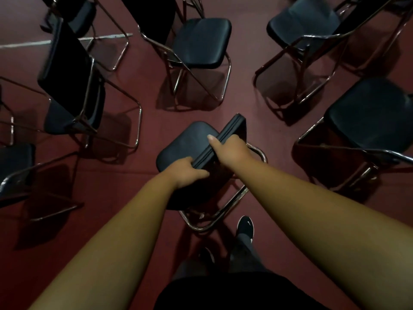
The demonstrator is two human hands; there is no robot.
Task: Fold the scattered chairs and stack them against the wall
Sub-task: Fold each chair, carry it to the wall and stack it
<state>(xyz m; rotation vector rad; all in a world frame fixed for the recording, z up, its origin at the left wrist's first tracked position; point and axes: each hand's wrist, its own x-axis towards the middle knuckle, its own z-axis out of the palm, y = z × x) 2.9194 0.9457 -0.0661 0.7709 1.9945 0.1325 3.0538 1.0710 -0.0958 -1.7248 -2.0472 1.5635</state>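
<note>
A black padded folding chair [190, 142] with a chrome tube frame stands right in front of me on the dark red floor. Its backrest [232, 128] runs diagonally across the middle of the view. My left hand [190, 171] grips the near, lower end of the backrest, fingers curled round its edge. My right hand [230, 146] grips the backrest's top edge further along, thumb pointing forward over the seat. The chair's chrome legs [214, 220] show below my arms.
Several open black folding chairs ring me: one ahead [201, 41], one at upper right [306, 23], one at right [368, 115], two at left [71, 81] [15, 162]. A white floor line [33, 43] runs at upper left. My feet [245, 227] are just behind the chair.
</note>
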